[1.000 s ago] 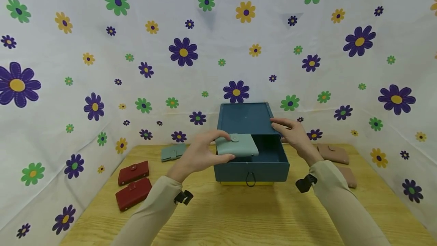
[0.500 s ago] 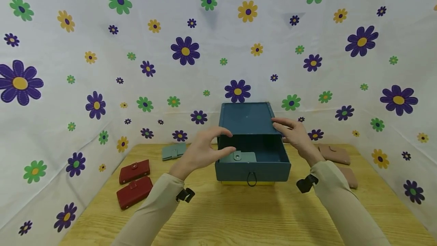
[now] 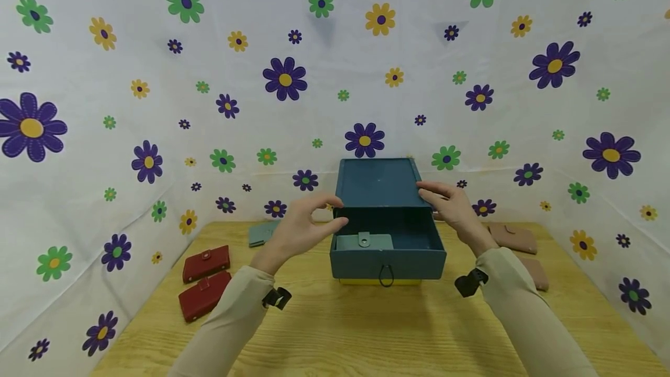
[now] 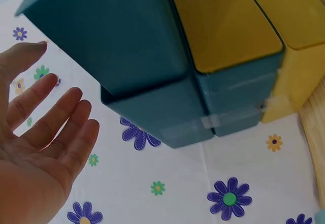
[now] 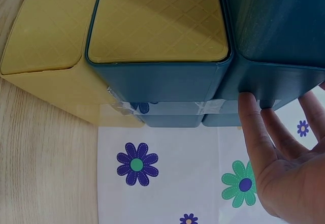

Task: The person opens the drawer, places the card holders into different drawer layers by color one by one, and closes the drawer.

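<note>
A blue stacked drawer box [image 3: 376,182] stands at the table's back with its top drawer [image 3: 419,265] pulled out. Inside that drawer, at its left side, lies a mint-green snap wallet [image 3: 379,242]. My left hand [image 3: 299,228] hovers just left of the drawer, thumb and fingers spread with nothing between them. In the left wrist view, the left hand [image 4: 48,148] is apart from the box's side. My right hand [image 3: 452,208] touches the box's upper right edge. Extended fingers of my right hand [image 5: 289,158] lie against the box's blue side in the right wrist view.
Two red wallets [image 3: 206,263] lie at the table's left. A green wallet [image 3: 260,233] sits behind my left hand, partly hidden. Two tan wallets [image 3: 515,237] are at the right. Yellow-fronted drawers [image 5: 157,21] are below the open one. Flower-printed cloth [image 3: 324,45] hangs behind.
My left hand held the mint-green wallet above the drawer, then let it go. The wallet now lies inside, and the left hand has drawn back leftward. My right hand has stayed at the box.
</note>
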A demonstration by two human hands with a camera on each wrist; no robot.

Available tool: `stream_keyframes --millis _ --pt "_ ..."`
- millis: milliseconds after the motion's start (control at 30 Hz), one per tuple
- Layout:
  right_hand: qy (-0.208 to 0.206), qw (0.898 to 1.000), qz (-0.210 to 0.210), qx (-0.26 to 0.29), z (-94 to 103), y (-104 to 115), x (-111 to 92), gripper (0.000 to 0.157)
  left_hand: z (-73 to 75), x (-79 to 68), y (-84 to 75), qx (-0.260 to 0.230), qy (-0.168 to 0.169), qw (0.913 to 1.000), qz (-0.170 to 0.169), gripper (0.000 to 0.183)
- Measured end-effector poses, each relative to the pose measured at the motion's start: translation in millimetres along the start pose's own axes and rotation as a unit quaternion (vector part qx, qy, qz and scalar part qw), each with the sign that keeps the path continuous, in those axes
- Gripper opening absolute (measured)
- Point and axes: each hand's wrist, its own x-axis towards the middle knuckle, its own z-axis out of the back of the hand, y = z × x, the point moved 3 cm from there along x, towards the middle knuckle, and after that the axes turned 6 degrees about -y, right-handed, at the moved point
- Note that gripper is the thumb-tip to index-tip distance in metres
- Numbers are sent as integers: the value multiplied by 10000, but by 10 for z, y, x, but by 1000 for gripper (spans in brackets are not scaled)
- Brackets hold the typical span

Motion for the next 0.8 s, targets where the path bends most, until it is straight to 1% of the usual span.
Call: stream_keyframes --millis 100,333,533,667,800 --pt "-5 10000 3 1 1 0 4 54 25 -2 91 36 -117 9999 117 26" --pt "18 10000 -3 -14 4 -1 13 55 71 -22 336 148 -386 9988 276 24" --pt "50 10000 -42 -7 3 9 17 55 114 -57 471 172 -479 9978 436 25" --pt "43 10000 -82 36 5 21 9 54 130 -81 567 187 -558 9968 537 22" --pt "43 9999 -103 85 6 16 8 54 145 -143 658 193 -600 9952 743 19"
